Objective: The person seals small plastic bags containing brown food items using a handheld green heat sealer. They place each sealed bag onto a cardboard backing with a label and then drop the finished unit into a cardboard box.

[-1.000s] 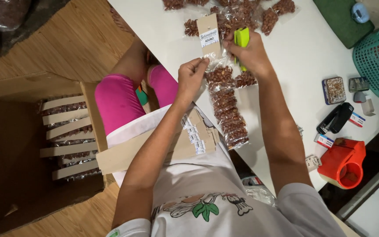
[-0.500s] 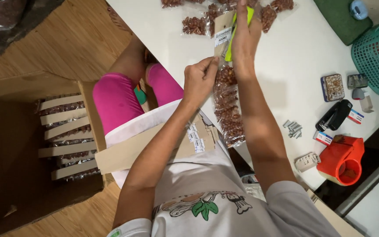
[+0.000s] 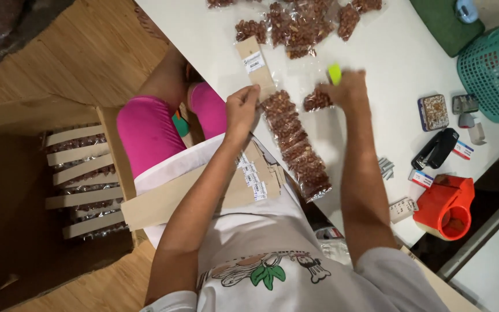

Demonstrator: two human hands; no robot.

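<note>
Your left hand (image 3: 241, 110) is pinched shut on the lower edge of the brown card header (image 3: 256, 66), which tops the long clear strip of nut packets (image 3: 295, 147) lying on the white worktop (image 3: 388, 63). That strip runs from your left hand down toward your body. Your right hand (image 3: 350, 89), just to the right of the strip's top, is blurred; its fingers look closed around a yellow-green stapler (image 3: 334, 73), and a small nut bag (image 3: 317, 100) lies against it. Beyond the strip's header sits a heap of loose nut bags (image 3: 301, 23). Well right of the strip are a black stapler (image 3: 436, 148), an orange tape dispenser (image 3: 447, 207) and a teal basket (image 3: 495, 66). Left of the strip, off the worktop, a cardboard box (image 3: 82, 173) holds finished strips.
</note>
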